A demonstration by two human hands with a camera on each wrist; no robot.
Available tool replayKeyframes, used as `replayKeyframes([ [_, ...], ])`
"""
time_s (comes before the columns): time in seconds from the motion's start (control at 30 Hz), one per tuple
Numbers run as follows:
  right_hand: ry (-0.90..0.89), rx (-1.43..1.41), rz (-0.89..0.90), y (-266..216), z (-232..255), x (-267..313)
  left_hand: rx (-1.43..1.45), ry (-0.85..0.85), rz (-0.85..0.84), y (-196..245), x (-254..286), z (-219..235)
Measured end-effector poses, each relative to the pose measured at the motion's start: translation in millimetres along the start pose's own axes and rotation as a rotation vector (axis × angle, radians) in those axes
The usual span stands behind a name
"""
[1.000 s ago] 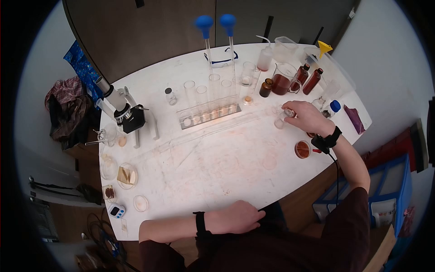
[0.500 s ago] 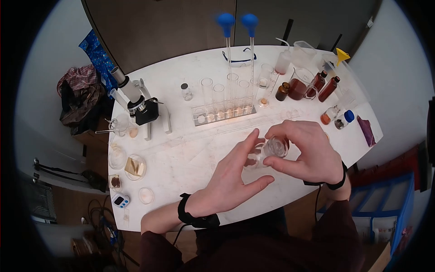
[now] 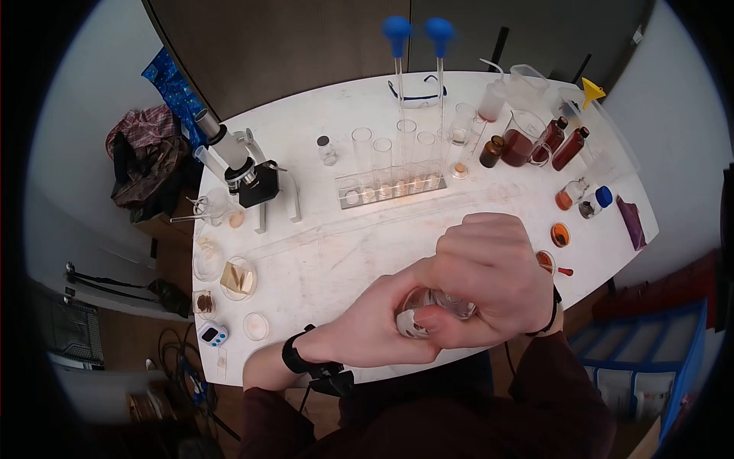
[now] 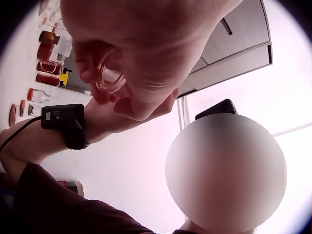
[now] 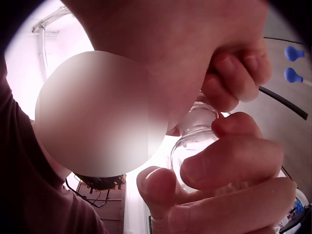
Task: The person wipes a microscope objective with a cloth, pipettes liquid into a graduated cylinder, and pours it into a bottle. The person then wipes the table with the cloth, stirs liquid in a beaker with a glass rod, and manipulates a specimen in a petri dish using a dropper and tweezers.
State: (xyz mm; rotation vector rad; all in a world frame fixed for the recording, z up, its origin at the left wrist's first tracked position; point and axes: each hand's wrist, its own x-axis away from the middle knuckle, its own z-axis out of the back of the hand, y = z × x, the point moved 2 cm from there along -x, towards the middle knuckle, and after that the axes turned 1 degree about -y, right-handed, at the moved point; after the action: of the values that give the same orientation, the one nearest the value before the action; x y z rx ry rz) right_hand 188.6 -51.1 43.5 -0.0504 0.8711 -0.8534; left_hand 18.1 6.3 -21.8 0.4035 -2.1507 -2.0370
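Observation:
A small clear glass bottle (image 3: pixel 413 317) is held between both hands, above the front part of the table. My left hand (image 3: pixel 378 317) wraps its fingers and thumb round the body, as the right wrist view shows at the bottle's shoulder (image 5: pixel 195 141). Over the top end, my right hand (image 3: pixel 493 268) curls its fingers and grips with the thumb across the glass. Its palm hides the bottle's mouth. From the left wrist, a rounded piece of clear glass (image 4: pixel 111 73) shows among the fingers.
Behind the hands stands a rack (image 3: pixel 390 191) of test tubes, with blue-bulbed pipettes rising above it. A microscope (image 3: pixel 248 172) and dishes (image 3: pixel 256 327) line the left side. Brown bottles (image 3: pixel 569 149), a jug (image 3: pixel 524 138) of red-brown liquid and small jars (image 3: pixel 596 203) crowd the right.
My right hand brought the glass bottle from the table's right side to the front middle. My left hand rose from the front edge, reached towards it open, and now grips the body.

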Motion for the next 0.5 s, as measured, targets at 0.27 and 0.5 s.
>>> replayKeyframes([
  [0.27,0.146,-0.161,-0.085,18,6,3,0.050,-0.007,0.081,-2,-5,8],
  [0.5,0.022,-0.638,-0.486,35,-2,5,0.046,0.130,-0.004,-8,-7,7],
])
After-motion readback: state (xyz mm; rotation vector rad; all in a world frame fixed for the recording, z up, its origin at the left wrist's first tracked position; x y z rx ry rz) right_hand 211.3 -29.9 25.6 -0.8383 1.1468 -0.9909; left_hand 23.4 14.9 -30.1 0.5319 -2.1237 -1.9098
